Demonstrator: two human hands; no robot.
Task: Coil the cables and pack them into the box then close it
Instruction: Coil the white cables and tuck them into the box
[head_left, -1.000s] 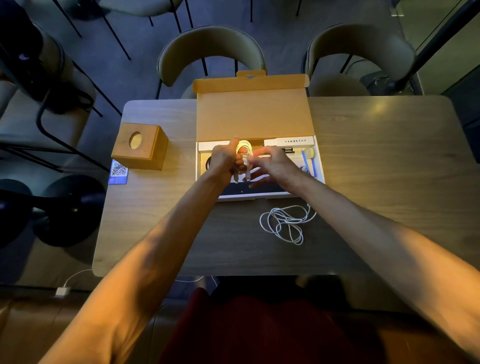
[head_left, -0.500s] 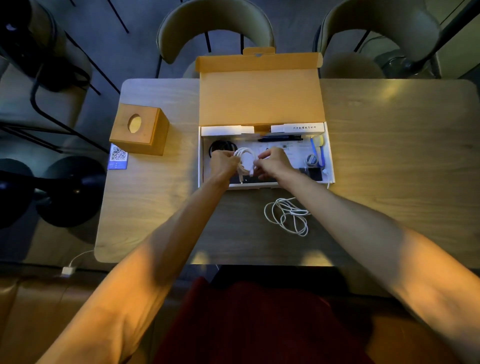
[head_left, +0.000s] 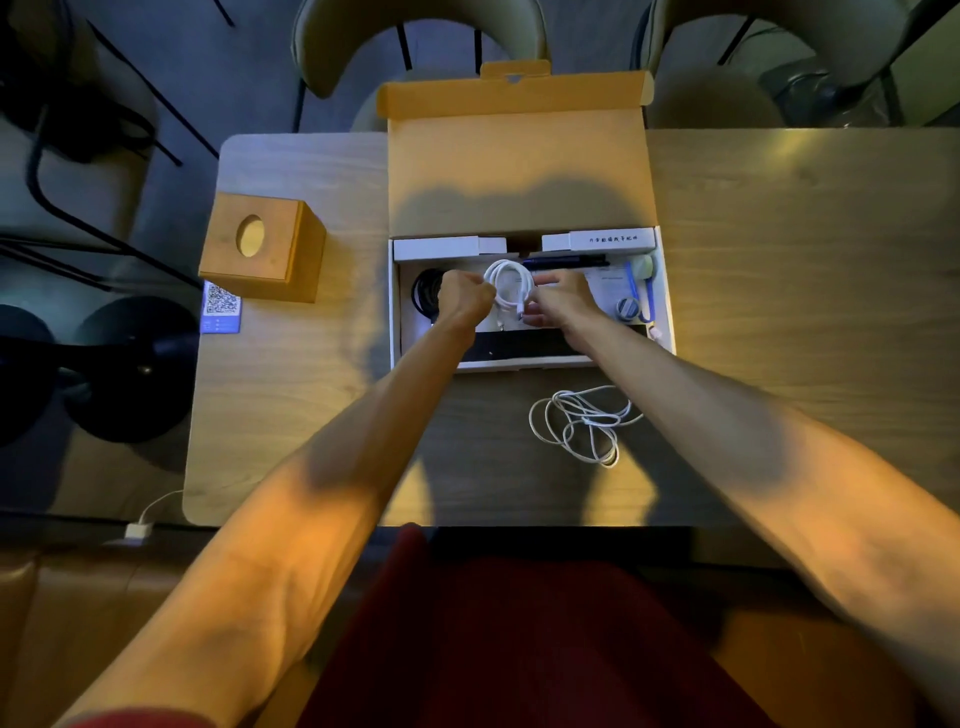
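Over the open box, the left hand and right hand both grip the coiled white cable.

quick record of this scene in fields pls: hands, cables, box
left hand: grips the left side of the coiled white cable
right hand: holds the coil's right side, near its ends
coiled white cable: held over the box
box: lid open, folded back
loose white cable: uncoiled on the table, in front of the box
black cable: coiled, at the box's left end
left of box: wooden block, QR card
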